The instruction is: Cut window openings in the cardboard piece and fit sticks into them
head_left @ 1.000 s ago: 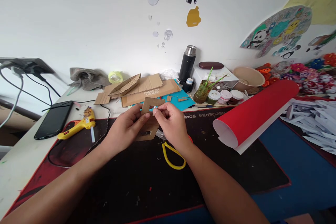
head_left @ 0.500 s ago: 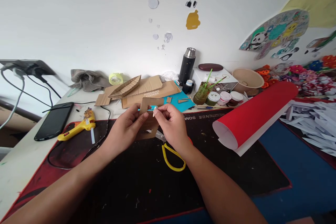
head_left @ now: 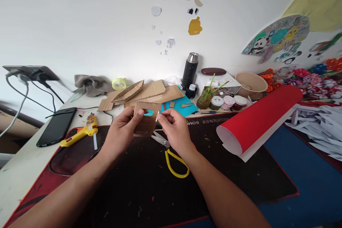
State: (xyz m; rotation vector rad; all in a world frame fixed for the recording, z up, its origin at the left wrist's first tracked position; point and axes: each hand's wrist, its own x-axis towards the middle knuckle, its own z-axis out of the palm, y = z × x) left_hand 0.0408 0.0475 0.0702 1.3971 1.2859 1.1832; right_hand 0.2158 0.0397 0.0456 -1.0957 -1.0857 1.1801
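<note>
My left hand [head_left: 124, 123] is closed on a small piece of brown cardboard [head_left: 145, 128], its thumb pressed on the front. Through a cut-out slot in the cardboard, bright blue shows. Between the thumb and fingers of my right hand [head_left: 175, 124] is a short, thin white stick [head_left: 157, 115], upright beside the cardboard's right edge. I cannot tell whether stick and cardboard touch. Beneath my right hand, scissors [head_left: 176, 171] with yellow handles lie on the black mat, their blades partly open and one handle partly hidden.
A yellow glue gun [head_left: 80, 135] and black phone [head_left: 56, 127] lie left. Behind are cardboard pieces [head_left: 153, 91], blue paper [head_left: 188, 110], a black thermos [head_left: 190, 71] and paint jars [head_left: 216, 103]. A red paper roll [head_left: 262, 121] and white paper strips [head_left: 317, 128] lie right.
The cardboard has moved slightly left with my left hand and turned, so its slot now shows blue. The white stick, still in my right hand, is now apart from the slot. The view tilted slightly up.
</note>
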